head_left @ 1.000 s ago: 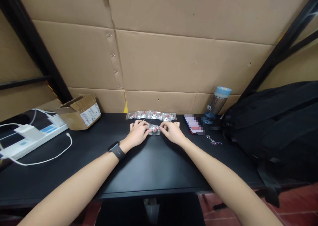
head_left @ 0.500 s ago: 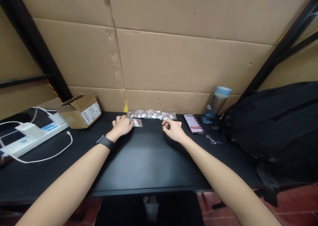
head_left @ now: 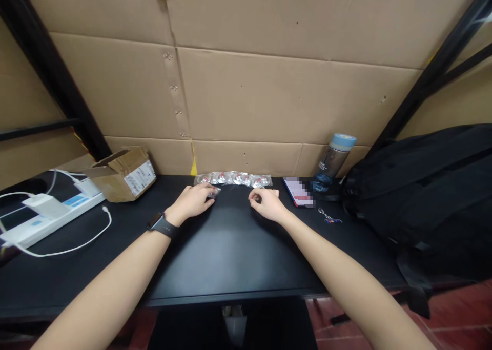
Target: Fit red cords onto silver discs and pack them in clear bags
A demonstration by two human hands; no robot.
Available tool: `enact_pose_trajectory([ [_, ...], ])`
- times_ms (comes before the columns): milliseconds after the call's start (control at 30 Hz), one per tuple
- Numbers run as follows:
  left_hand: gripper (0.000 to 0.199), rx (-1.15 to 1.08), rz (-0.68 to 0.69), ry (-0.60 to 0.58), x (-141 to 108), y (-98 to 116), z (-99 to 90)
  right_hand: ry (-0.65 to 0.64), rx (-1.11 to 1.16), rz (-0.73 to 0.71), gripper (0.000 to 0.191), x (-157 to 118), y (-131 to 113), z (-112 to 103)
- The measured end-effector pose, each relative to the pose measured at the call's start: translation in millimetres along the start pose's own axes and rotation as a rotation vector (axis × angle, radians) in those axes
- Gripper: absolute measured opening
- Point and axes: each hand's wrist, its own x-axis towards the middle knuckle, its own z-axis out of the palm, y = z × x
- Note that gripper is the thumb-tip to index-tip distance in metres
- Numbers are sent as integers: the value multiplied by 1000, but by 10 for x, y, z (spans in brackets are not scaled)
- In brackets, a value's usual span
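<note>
Small clear plastic packets with silvery round contents and red marks (head_left: 239, 178) lie in a row along the back of the black table. One more packet (head_left: 216, 191) sits in front of the row's left end, mostly covered by my left hand (head_left: 193, 201). The fingers and thumb of that hand close about this packet at the tabletop; a dark watch is on the wrist. Just in front of the row's right end, my right hand (head_left: 265, 203) rests with curled fingers and the thumb near them. Nothing shows in it.
To the left are an open cardboard box (head_left: 126, 178) and a white power strip (head_left: 57, 214) with chargers and a cable. On the right stand a phone (head_left: 298, 191), a blue-lidded bottle (head_left: 331, 163), a keychain (head_left: 331, 219) and a black backpack (head_left: 426, 196). Cardboard walls the back.
My left hand has moved slightly right, over the separate packet, which is now mostly covered. My right hand has barely moved, its fingers still curled. The view has shifted a little.
</note>
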Motion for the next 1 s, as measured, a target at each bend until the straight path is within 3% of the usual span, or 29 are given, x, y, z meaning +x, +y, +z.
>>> enact_pose_trajectory([
  [200, 52, 134, -131, -41, -31, 180, 117, -134, -58, -47, 12, -31, -2, -20],
  [300, 55, 129, -155, -1, -26, 178, 146, -242, -103, -118, 29, -64, 9, -59],
  [433, 57, 32, 35, 43, -22, 220, 139, -387, -213, -78, 59, -106, -6, -136],
  [533, 62, -103, 171, -55, -46, 354, 147, -465, -262, 10, 69, -126, -40, -187],
  [700, 61, -165, 112, -300, -102, 517, 156, -491, -299, 66, 70, -137, -75, -200],
  [1000, 61, -170, 154, -288, -79, 407, 143, -489, -325, 41, 69, -137, -100, -220],
])
